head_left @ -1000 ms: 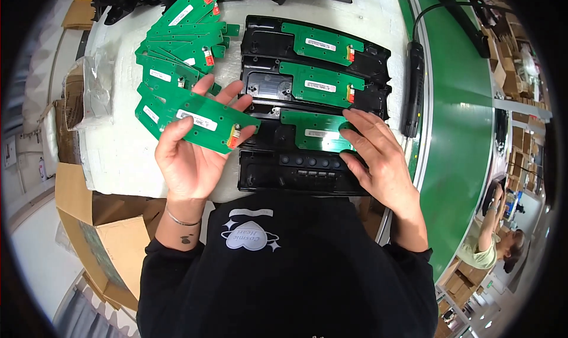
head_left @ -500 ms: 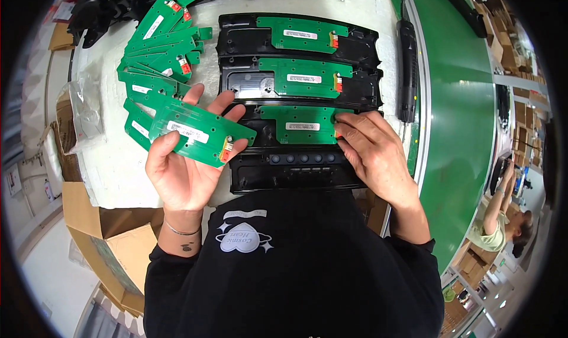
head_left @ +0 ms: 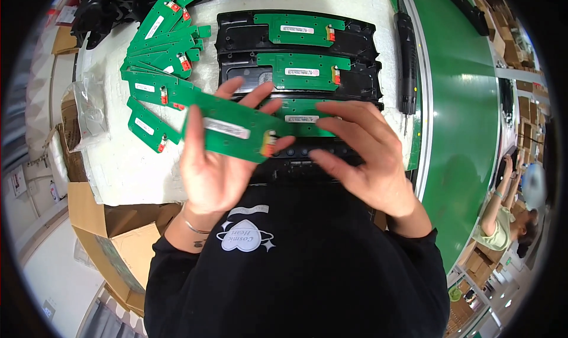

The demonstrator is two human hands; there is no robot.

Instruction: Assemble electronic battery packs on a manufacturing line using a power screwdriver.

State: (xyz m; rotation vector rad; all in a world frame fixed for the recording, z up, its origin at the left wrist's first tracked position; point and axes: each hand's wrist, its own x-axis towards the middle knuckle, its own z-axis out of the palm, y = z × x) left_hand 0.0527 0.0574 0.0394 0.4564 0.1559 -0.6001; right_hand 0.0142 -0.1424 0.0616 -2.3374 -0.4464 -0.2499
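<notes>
A green circuit board [head_left: 236, 138] with a white label and a red-and-yellow connector rests in my left hand [head_left: 216, 175], thumb on its left end, fingers behind it. My right hand [head_left: 376, 160] has its fingers apart and holds nothing. It is just over the circuit board in the third panel [head_left: 299, 108], covering that board's right end. Two black plastic panels farther back each carry a board: the far board [head_left: 302, 39] and the middle board [head_left: 284, 60]. Nearest me lies a black panel with round buttons [head_left: 290, 153], partly hidden by my hands.
Loose green circuit boards [head_left: 160, 57] lie fanned out at the left. A black electric screwdriver [head_left: 406, 66] lies right of the panels, beside a green surface [head_left: 458, 137]. Black plastic parts [head_left: 118, 4] sit at the back left; a cardboard box [head_left: 127, 237] stands lower left.
My left hand has carried its board rightward, toward the panels. My right hand has drawn off the third panel's board end, its fingers spreading apart.
</notes>
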